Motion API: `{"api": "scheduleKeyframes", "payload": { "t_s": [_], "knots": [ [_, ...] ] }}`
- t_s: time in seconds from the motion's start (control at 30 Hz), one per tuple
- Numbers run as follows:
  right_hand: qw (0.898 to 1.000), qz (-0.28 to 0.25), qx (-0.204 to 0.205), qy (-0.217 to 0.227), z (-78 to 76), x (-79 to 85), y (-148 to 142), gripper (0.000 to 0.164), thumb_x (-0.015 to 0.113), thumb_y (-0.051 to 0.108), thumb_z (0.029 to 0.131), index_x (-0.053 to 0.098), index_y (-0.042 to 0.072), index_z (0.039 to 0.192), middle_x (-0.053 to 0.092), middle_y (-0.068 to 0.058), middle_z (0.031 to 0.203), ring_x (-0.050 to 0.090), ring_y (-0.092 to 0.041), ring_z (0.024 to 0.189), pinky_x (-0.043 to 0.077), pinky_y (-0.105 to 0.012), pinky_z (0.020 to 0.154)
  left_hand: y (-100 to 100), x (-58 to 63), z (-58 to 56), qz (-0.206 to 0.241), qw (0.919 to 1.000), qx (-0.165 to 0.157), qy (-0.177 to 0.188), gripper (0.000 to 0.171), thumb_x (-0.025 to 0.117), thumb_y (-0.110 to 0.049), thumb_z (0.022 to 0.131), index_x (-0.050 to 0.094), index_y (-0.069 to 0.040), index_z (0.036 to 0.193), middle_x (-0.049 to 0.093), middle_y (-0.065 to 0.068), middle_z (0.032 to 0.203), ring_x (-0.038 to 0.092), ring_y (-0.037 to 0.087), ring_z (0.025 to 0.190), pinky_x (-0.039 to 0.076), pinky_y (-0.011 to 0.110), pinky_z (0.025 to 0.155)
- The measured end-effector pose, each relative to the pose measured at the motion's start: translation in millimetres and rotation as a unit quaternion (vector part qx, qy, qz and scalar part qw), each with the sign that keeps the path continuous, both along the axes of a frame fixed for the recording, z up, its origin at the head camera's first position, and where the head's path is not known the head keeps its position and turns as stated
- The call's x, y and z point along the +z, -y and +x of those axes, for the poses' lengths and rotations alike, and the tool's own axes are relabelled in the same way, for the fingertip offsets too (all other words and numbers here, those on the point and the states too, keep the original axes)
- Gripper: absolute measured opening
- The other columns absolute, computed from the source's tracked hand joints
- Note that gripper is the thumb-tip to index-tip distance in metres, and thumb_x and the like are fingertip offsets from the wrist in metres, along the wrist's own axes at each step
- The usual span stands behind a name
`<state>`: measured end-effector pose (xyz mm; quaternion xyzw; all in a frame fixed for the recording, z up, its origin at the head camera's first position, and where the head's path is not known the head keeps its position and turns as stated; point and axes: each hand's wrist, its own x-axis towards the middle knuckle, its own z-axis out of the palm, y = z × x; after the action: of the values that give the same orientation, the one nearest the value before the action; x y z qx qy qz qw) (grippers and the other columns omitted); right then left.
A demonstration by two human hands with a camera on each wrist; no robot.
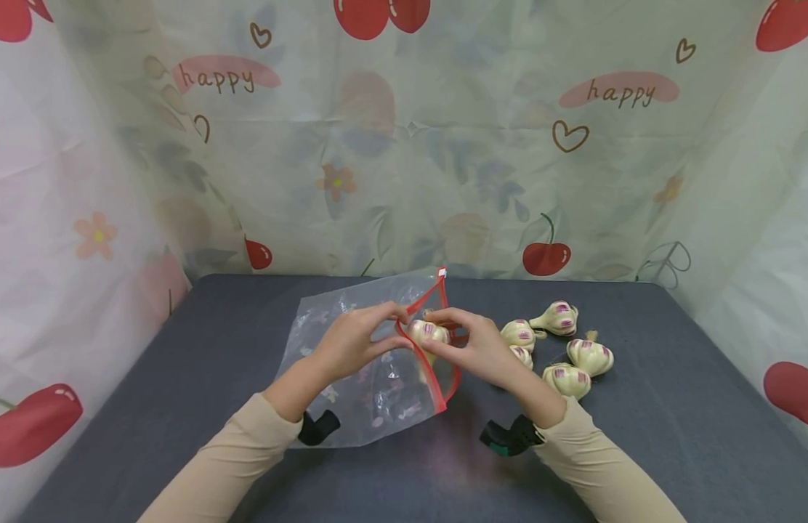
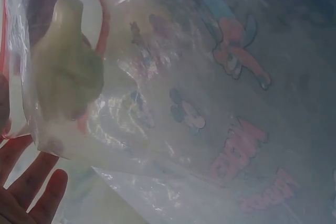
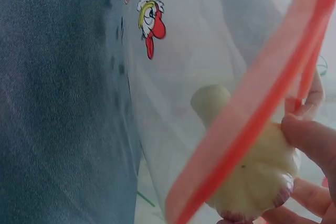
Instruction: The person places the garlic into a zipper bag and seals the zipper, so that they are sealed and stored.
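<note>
A clear zip bag (image 1: 391, 392) with a red-edged mouth and cartoon prints lies toward the left of the table, its mouth spread and facing right. My left hand (image 1: 358, 338) pinches the bag's red rim between thumb and fingers. With thumb and fingers my right hand (image 1: 472, 345) grips a garlic bulb (image 1: 430, 332) at the mouth. Seen in the right wrist view, the bulb (image 3: 257, 171) sits partly behind the red strip, its stem pointing into the bag. The left wrist view shows the bulb (image 2: 68, 72) through the plastic.
Several more garlic bulbs (image 1: 590, 356) lie in a loose group on the dark table (image 1: 665, 421), right of my right hand. A printed curtain (image 1: 410, 167) stands behind the table and along both sides. A thin grey cord (image 1: 668, 261) hangs near the back right corner.
</note>
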<state>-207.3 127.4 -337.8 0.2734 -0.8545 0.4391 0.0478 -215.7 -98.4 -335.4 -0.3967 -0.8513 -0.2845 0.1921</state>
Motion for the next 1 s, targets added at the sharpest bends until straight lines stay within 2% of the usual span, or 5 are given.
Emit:
{"api": "scheduleKeyframes", "payload": {
  "t_s": [0.2,0.3,0.43,0.53,1.0],
  "knots": [
    [1.0,0.0,-0.014,-0.005,-2.1,-1.5,7,0.036,0.071,0.021,0.083,0.064,0.009,0.116,0.068,-0.009,0.11,0.058,-0.012,0.075,0.049,-0.022,0.066,0,-1.2,-0.4,0.007,0.9999,-0.003,-0.009,0.032,0.075,-0.023,0.077,0.059,-0.011,0.102,0.068,0.001,0.095,0.067,0.015,0.09,0.055,0.034,0.073],
    [1.0,0.011,-0.023,-0.003,-3.5,-2.2,10,0.037,0.071,0.022,0.083,0.063,0.008,0.116,0.069,-0.009,0.107,0.054,-0.014,0.07,0.046,-0.023,0.062,-1,-1.9,-0.5,0.009,0.9999,-0.004,-0.014,0.033,0.075,-0.023,0.077,0.059,-0.011,0.102,0.068,0.001,0.095,0.067,0.016,0.09,0.055,0.034,0.073],
    [1.0,0.016,-0.02,0.016,-3.8,-1.8,12,0.036,0.068,0.022,0.086,0.062,0.006,0.117,0.066,-0.012,0.113,0.065,-0.025,0.089,0.055,-0.029,0.073,-1,-0.9,-0.7,0.014,0.9997,-0.003,-0.019,0.033,0.076,-0.023,0.076,0.058,-0.011,0.101,0.068,0.002,0.094,0.067,0.017,0.084,0.055,0.033,0.069],
    [0.999,0.02,-0.011,0.023,-2.7,-1.0,13,0.034,0.065,0.02,0.088,0.061,0.004,0.118,0.064,-0.015,0.118,0.063,-0.032,0.106,0.055,-0.038,0.083,-2,1.3,-0.7,0.018,0.9995,-0.003,-0.026,0.032,0.076,-0.021,0.075,0.058,-0.011,0.099,0.068,0.003,0.092,0.067,0.018,0.081,0.053,0.031,0.064],
    [0.999,0.009,0.012,0.036,-1.4,-0.7,0,0.03,0.063,0.021,0.09,0.063,0.005,0.115,0.067,-0.013,0.112,0.067,-0.025,0.1,0.055,-0.037,0.083,1,4.4,-1.1,0.016,0.999,0.008,-0.041,0.032,0.078,-0.018,0.073,0.058,-0.012,0.097,0.069,0.002,0.091,0.068,0.017,0.088,0.055,0.031,0.073]
  ]
}}
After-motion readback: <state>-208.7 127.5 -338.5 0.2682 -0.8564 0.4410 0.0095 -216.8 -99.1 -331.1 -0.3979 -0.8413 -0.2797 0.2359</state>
